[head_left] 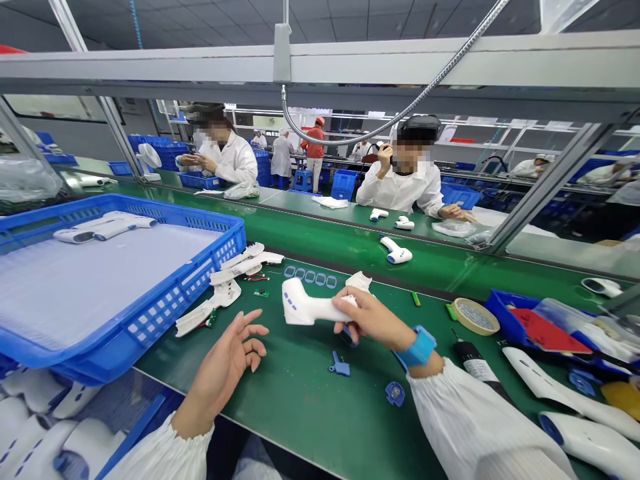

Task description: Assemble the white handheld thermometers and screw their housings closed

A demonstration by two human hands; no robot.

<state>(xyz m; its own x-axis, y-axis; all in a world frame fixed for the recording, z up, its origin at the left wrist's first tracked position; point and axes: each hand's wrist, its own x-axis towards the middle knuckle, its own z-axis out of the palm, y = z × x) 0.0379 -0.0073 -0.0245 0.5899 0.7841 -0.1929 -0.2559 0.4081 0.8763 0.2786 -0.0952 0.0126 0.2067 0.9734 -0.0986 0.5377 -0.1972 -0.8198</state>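
From where I stand, the right hand, a blue wristband round its wrist, has its fingers closed about the handle of a white gun-shaped housing, grasping it just above the green worktop. The head of the housing, with a row of small blue marks, points toward the left hand. That left hand holds nothing: its fingers are released and loosely curled in the air, well apart from the housing.

Below the right hand, a small blue part lies on the worktop, with a round blue piece nearer the right sleeve. Beyond the housing I see a row of blue rings, and another white piece lies behind the right hand. White shell halves sit in a loose heap beside the big blue crate, which has a few finished-looking white housings in its far part. Over on the right are a black screwdriver, a round tray of small metal bits and a blue bin. Across the green belt, two people in white coats sit facing this way
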